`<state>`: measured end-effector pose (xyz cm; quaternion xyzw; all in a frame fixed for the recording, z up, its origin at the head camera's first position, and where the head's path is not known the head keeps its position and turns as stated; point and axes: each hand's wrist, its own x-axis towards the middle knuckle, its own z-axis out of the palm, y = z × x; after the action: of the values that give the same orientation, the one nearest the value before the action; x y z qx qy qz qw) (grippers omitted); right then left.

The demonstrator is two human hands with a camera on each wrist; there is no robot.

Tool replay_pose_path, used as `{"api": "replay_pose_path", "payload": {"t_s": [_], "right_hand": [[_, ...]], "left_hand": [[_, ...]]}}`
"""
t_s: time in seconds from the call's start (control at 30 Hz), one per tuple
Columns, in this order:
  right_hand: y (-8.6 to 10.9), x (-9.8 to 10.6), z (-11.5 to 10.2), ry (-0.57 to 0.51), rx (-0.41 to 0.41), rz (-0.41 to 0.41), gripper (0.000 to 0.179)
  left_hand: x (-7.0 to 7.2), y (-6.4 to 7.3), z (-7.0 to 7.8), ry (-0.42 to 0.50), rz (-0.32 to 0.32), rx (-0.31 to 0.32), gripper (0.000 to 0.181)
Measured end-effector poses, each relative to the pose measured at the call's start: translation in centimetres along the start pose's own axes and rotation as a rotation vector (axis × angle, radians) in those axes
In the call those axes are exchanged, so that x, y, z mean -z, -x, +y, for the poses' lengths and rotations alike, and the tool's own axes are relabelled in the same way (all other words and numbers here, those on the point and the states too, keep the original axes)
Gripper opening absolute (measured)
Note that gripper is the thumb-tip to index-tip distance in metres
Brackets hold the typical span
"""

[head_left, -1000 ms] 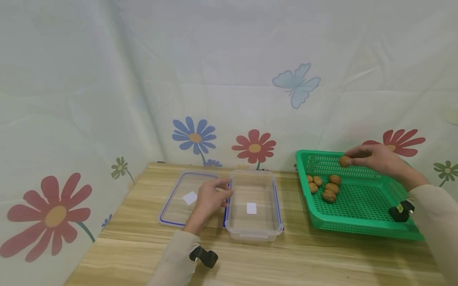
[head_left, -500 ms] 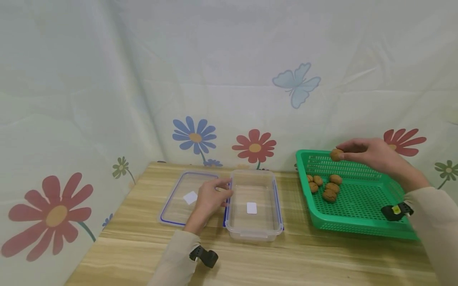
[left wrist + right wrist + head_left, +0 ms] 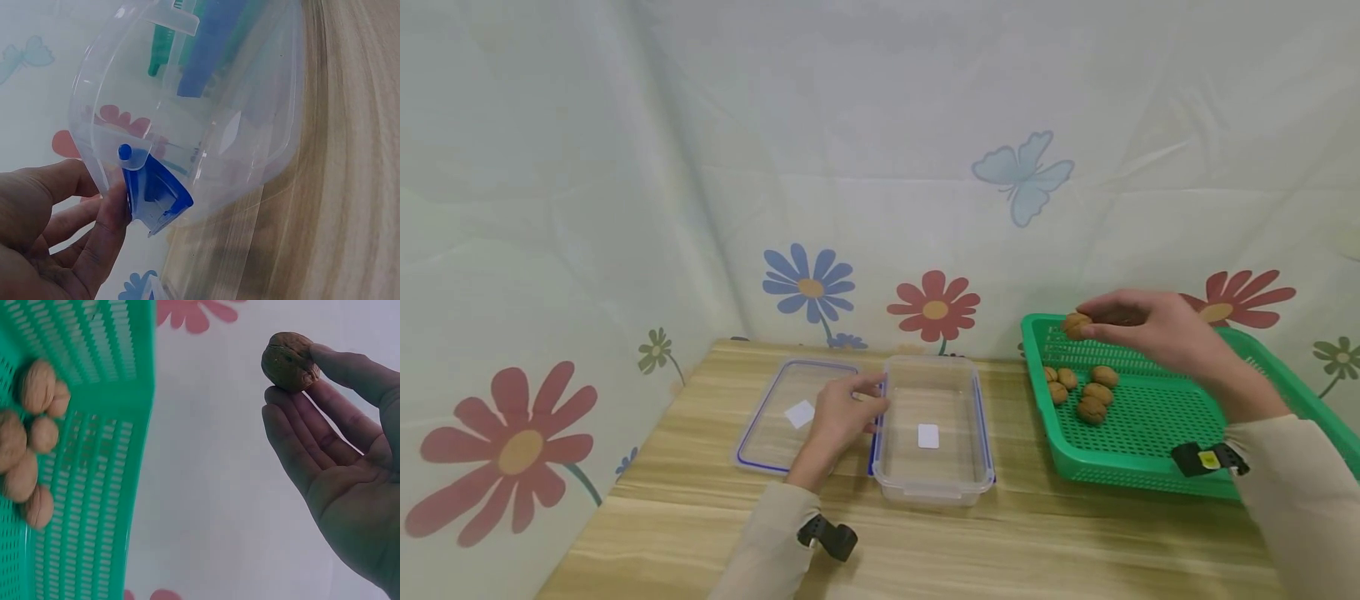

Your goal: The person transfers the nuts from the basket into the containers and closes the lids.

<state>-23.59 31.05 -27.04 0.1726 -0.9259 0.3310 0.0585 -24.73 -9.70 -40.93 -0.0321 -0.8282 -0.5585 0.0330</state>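
My right hand pinches a walnut between thumb and fingertips, held up above the left part of a green plastic basket. The right wrist view shows this walnut's wrinkled brown shell at the fingertips. Several more walnuts lie at the basket's left side. On the left, my left hand holds the left edge of a clear plastic food container. Up close in the left wrist view, its fingers are at the rim beside a blue latch. Inside the container shows only a white label.
A clear lid with a blue seal lies left of the container, partly behind my left hand. All stand on a wood-grain table. A flower-printed white curtain closes off the back and left side.
My right hand has moved left with the walnut, from over the basket's middle to near its left rim. The left hand and container have stayed in place.
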Motion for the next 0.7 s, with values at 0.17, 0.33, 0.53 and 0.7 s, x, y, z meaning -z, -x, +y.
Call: {"api": "replay_pose_path", "payload": {"t_s": [0.17, 0.33, 0.53, 0.7], "right_hand": [[0.4, -1.2, -1.2, -0.029, 0.019, 0.001, 0.039], [0.5, -2.7, -2.2, -0.072, 0.056, 0.005, 0.036], [0.6, -4.6, -3.6, -0.121, 0.06, -0.003, 0.035], [0.7, -6.1, -4.8, -0.157, 0.089, -0.02, 0.035]], "left_hand": [[0.0, 0.0, -0.1, -0.006, -0.002, -0.01, 0.042], [0.1, 0.0, -0.1, -0.007, -0.002, -0.013, 0.042], [0.1, -0.1, -0.1, -0.003, 0.0, -0.013, 0.042], [0.1, -0.1, -0.3, 0.009, -0.006, -0.016, 0.041]]}}
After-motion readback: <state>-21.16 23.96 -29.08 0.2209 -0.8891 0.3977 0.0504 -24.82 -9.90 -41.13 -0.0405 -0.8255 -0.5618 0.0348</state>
